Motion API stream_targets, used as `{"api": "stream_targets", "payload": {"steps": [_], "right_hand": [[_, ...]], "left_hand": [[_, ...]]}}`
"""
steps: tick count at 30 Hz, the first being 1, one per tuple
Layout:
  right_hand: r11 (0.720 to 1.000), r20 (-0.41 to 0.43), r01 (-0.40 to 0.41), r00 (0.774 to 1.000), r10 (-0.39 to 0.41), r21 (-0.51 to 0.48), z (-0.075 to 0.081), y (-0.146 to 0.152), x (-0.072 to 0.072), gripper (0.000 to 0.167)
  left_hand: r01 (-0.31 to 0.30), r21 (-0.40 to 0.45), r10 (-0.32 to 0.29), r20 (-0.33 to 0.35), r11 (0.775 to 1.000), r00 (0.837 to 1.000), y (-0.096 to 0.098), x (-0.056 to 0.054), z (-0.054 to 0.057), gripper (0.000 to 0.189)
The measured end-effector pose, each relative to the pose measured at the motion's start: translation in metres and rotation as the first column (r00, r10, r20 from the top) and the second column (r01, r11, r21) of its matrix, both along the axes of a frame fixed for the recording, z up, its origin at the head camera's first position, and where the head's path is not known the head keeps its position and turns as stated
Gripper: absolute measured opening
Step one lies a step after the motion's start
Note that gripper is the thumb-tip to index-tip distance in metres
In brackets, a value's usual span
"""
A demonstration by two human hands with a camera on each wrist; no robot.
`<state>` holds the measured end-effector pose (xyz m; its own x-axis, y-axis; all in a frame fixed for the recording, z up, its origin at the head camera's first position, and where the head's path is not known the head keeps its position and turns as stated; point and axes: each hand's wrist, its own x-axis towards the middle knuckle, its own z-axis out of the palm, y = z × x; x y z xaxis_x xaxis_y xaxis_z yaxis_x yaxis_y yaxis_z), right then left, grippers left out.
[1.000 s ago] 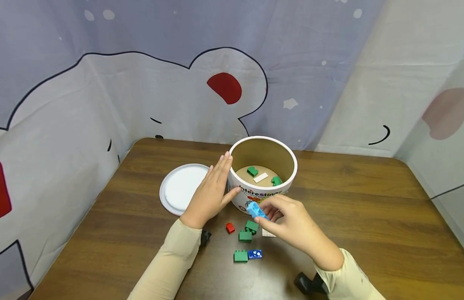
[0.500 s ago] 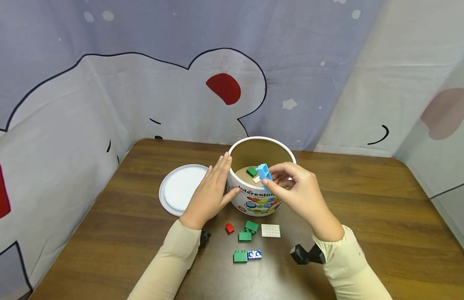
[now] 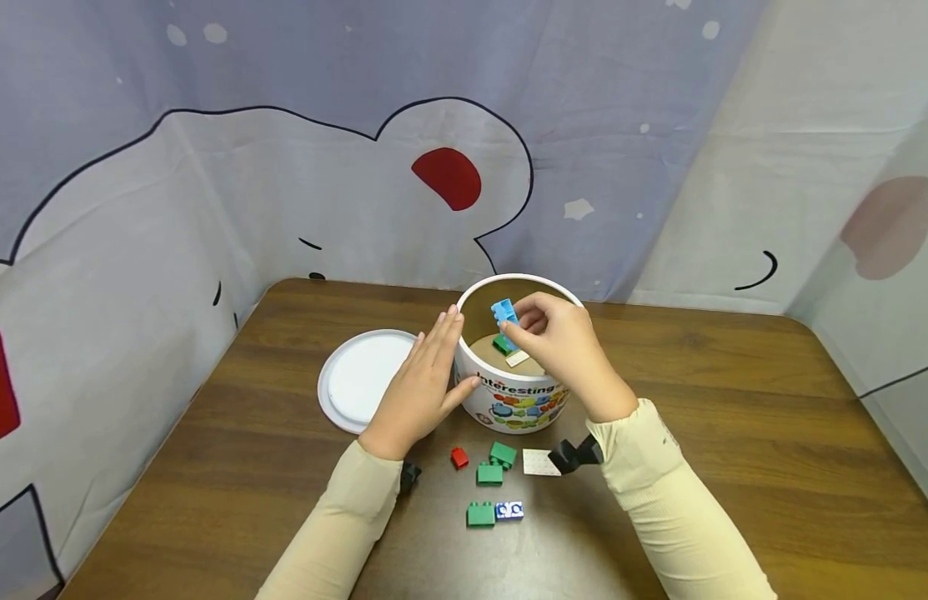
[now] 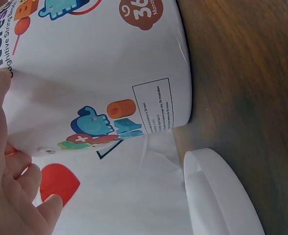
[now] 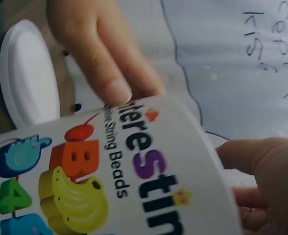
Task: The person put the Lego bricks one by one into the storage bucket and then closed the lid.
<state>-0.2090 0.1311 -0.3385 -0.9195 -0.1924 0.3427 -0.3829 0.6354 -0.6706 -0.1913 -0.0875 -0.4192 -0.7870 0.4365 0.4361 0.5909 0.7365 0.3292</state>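
Fingers of your right hand (image 3: 564,340) pinch a light-blue block (image 3: 503,312), which tilts over the opening of a white bucket (image 3: 519,412). Your left hand (image 3: 421,385) grips nothing: its fingers lie straight along the bucket's left side, thumb by the printed front. Nearest you on the wooden desk (image 3: 704,392), a green block (image 3: 480,514) sits end to end with a blue-and-white block (image 3: 509,511). Just beyond them, a second green block (image 3: 489,474) lies close against a third green block (image 3: 503,454). You have a small red block (image 3: 459,457) to their left and a white studded plate (image 3: 539,462) to their right, its corner hidden by your black wrist mount (image 3: 576,454). Farther on stands the bucket, upright, towards the desk's far edge; its floor bears another green block (image 3: 500,343), partly hidden, and a flat white piece (image 3: 517,358). Between bucket and left edge, a round white lid (image 3: 366,379) lies flat. Past the far edge hangs a printed curtain (image 3: 606,133).
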Motion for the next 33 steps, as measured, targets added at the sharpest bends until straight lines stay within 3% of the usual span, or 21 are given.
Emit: {"api": "stream_targets", "payload": {"steps": [6, 11, 17, 23, 29, 33], "right_hand": [[0.994, 0.064, 0.048, 0.996, -0.055, 0.102, -0.002, -0.008, -0.012, 0.030], [0.995, 0.028, 0.069, 0.997, -0.071, 0.066, -0.005, -0.008, -0.012, 0.024], [0.998, -0.072, 0.055, 0.996, -0.058, -0.036, -0.004, 0.001, -0.001, 0.015], [0.991, -0.157, -0.021, 0.988, 0.001, -0.129, 0.002, 0.011, 0.023, 0.010], [0.981, -0.282, -0.155, 0.952, 0.117, -0.116, -0.003, 0.022, 0.050, 0.011], [0.965, -0.362, -0.264, 0.900, 0.244, -0.006, -0.014, 0.030, 0.061, 0.015]], "left_hand": [[0.003, -0.006, -0.003, -0.003, 1.000, 1.000, -0.001, 0.001, -0.001, 0.084], [0.006, -0.003, -0.006, 0.001, 1.000, 1.000, -0.001, 0.001, -0.002, 0.085], [0.010, 0.008, -0.010, -0.001, 1.000, 1.000, -0.001, 0.000, -0.003, 0.085], [0.006, 0.006, -0.006, 0.009, 1.000, 1.000, 0.001, 0.001, -0.003, 0.085], [0.010, 0.009, -0.009, -0.012, 1.000, 1.000, 0.001, 0.000, -0.004, 0.087], [0.011, 0.010, -0.011, -0.015, 1.000, 1.000, 0.002, -0.001, -0.005, 0.087]]}}
